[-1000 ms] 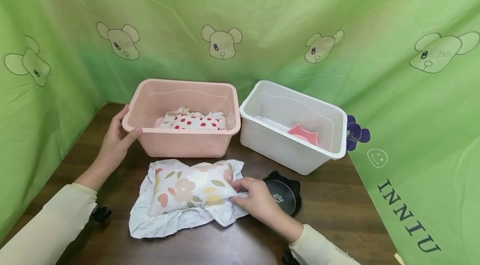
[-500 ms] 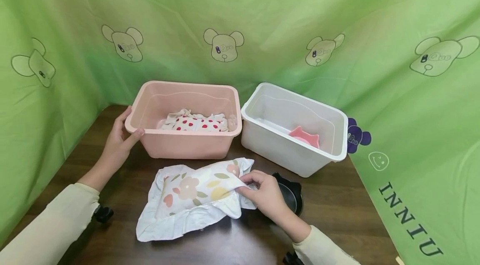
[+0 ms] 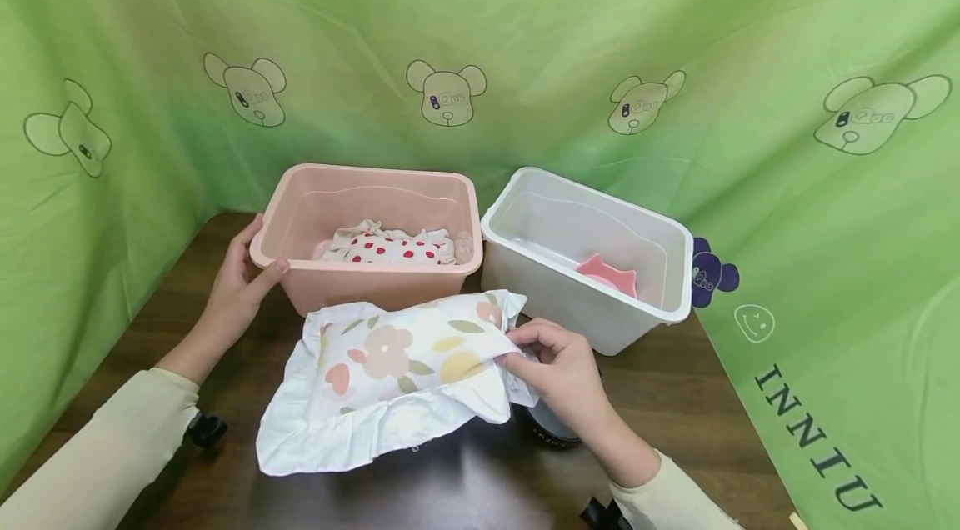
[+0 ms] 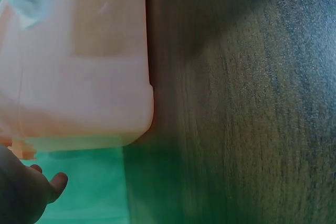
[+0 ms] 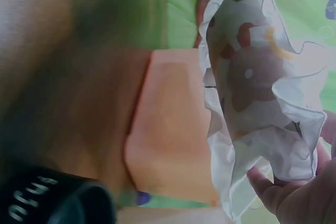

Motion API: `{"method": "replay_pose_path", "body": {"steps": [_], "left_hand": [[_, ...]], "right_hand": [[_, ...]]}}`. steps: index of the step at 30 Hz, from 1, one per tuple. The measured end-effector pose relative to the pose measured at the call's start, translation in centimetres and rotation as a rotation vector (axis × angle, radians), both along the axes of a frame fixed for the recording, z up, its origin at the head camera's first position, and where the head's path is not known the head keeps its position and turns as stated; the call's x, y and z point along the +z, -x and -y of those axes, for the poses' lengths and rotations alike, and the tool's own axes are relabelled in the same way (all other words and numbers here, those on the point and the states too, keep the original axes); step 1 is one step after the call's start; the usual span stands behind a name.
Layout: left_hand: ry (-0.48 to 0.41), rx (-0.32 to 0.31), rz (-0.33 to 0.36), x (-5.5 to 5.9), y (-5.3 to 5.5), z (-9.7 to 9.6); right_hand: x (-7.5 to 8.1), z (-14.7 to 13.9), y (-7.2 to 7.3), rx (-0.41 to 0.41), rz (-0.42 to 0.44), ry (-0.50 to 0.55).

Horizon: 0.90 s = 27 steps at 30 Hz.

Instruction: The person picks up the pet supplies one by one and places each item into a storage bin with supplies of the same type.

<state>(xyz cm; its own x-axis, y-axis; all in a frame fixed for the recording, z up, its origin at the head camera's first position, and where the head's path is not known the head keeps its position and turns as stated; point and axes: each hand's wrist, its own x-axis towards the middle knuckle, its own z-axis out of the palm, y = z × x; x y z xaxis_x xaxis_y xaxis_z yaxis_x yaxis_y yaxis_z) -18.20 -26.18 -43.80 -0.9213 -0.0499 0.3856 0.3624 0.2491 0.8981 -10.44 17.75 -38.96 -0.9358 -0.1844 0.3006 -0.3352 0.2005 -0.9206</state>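
My right hand (image 3: 566, 372) pinches the right end of a small white pillow (image 3: 442, 347) with a flower print and ruffled edge, its thumb and fingers curled on the fabric. The pillow is raised off the table in front of a pink bin (image 3: 378, 284). At that bin's left front corner, my left hand (image 3: 236, 284) grips the rim between thumb and fingers. Inside the bin lies a cream ruffled cloth piece with red dots (image 3: 397, 248). In the right wrist view the pillow (image 5: 252, 72) hangs from my right hand (image 5: 302, 192).
A white bin (image 3: 555, 288) stands angled to the right, holding a pink cat-eared dish (image 3: 609, 273). A black bowl (image 3: 551, 426) sits on the brown wooden table (image 3: 675, 422), partly hidden by my right hand and the pillow. Green printed curtain (image 3: 525, 30) surrounds the table.
My right hand has lifted the pillow off the table, moving it up and slightly right, so it now overlaps the pink bin's lower front. My left hand keeps its grip on the rim.
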Motion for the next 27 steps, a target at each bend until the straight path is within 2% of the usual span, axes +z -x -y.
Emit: {"method": "replay_pose_path", "body": {"steps": [6,13,17,22,24,25,27], "left_hand": [[0.007,0.015,-0.004,-0.2,0.2,0.1],[-0.017,0.007,-0.006,-0.3,0.4,0.3],[-0.030,0.011,0.005,-0.4,0.4,0.3],[-0.077,-0.021,0.006,-0.7,0.6,0.5],[-0.156,-0.076,0.001,-0.9,0.8,0.6],[-0.227,-0.122,0.013,-0.9,0.9,0.7],[-0.453,-0.267,0.071,-0.8,1.4,0.7]], "right_hand": [[2.4,-0.4,0.0,0.022,-0.027,0.068],[5.3,-0.4,0.2,0.007,-0.041,0.108],[6.9,-0.3,0.9,-0.006,-0.054,0.136],[8.9,0.0,2.2,-0.060,-0.058,0.198],[9.5,0.2,2.8,-0.077,-0.060,0.222],[9.8,0.4,3.1,-0.082,-0.062,0.236],[10.4,0.7,3.8,-0.101,-0.069,0.240]]}}
